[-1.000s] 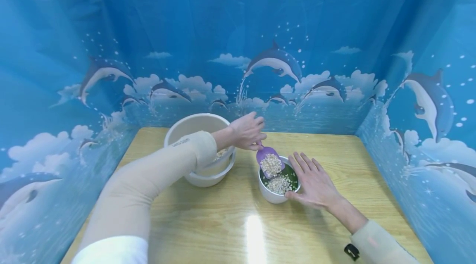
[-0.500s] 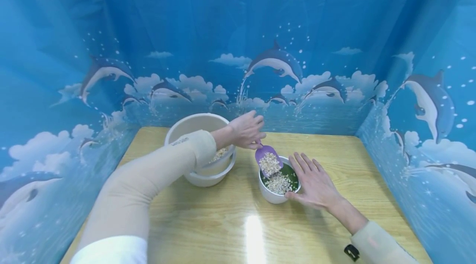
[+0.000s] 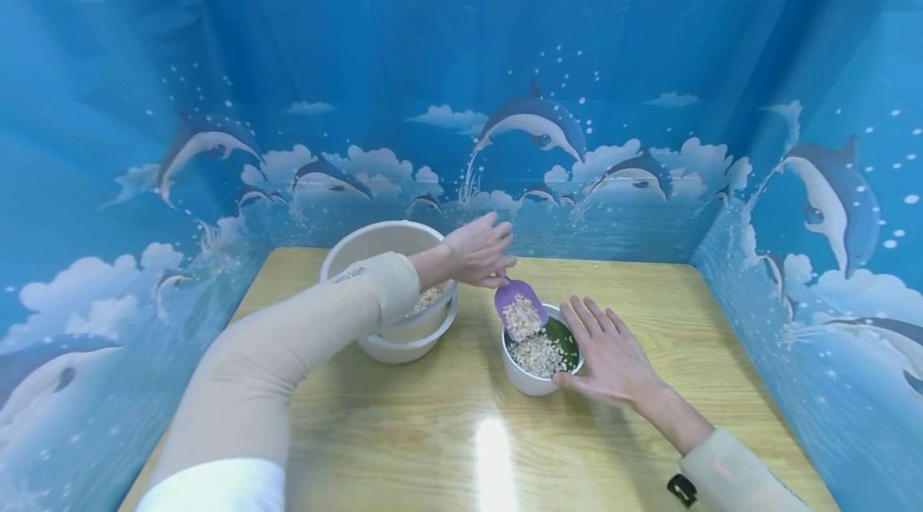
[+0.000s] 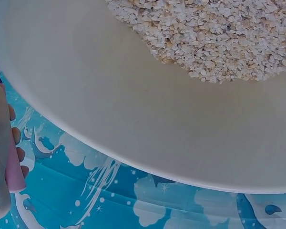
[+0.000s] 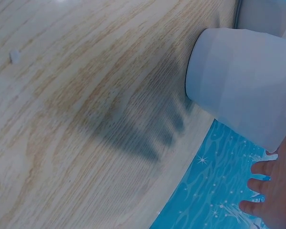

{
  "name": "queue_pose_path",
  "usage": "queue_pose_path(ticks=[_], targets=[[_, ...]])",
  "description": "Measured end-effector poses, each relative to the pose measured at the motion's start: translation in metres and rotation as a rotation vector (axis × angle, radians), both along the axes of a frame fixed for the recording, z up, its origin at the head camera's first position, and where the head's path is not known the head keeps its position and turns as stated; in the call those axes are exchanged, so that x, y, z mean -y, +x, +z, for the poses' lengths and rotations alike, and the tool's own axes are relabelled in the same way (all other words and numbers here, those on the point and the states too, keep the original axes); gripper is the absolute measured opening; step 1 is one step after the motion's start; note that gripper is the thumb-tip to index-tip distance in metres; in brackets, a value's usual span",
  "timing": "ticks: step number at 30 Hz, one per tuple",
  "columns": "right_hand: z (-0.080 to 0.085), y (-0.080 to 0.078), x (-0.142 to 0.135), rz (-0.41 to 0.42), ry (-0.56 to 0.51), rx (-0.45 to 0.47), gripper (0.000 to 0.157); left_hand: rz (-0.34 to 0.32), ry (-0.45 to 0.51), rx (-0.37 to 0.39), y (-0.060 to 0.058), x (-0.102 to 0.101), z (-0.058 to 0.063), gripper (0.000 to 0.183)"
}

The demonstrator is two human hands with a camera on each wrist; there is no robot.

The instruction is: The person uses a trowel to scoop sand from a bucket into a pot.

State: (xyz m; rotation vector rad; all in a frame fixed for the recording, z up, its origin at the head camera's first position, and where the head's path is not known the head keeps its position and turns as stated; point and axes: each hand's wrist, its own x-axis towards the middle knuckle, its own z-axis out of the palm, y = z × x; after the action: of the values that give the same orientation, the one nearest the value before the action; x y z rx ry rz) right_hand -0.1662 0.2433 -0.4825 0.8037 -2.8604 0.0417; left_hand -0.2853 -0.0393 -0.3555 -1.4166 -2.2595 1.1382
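My left hand (image 3: 477, 252) grips the handle of a purple scoop (image 3: 513, 293), its fingers curled round the pink grip seen at the edge of the left wrist view. Pale gravel (image 3: 522, 318) lies in the scoop, whose tip dips over the rim of a small white pot (image 3: 530, 380). Inside the pot, more gravel (image 3: 539, 355) covers part of a dark green surface (image 3: 564, 333). My right hand (image 3: 611, 353) rests against the pot's right rim, fingers straight and spread. In the right wrist view the pot (image 5: 243, 81) shows its smooth side.
Left of the pot stands a large white bucket (image 3: 346, 256) with gravel (image 4: 229, 38) inside, partly hidden by my left forearm. Everything stands on a wooden table (image 3: 404, 448). A blue dolphin-print curtain (image 3: 404, 95) encloses the back and sides.
Gravel has slid from the scoop into the pot, so the scoop holds slightly less and the pot more. The scoop has shifted slightly left; my right hand has stayed in place.
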Motion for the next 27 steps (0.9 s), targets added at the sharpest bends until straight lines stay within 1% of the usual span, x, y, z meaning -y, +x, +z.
queue_pose_path(ticks=[15,27], targets=[[-0.001,0.001,-0.001,0.003,-0.003,-0.006,0.115,-0.044,0.019,-0.06,0.002,-0.001,0.006,0.061],[-0.001,0.001,-0.001,0.003,-0.008,-0.015,0.115,-0.038,0.019,-0.089,0.001,-0.003,0.011,0.059]])
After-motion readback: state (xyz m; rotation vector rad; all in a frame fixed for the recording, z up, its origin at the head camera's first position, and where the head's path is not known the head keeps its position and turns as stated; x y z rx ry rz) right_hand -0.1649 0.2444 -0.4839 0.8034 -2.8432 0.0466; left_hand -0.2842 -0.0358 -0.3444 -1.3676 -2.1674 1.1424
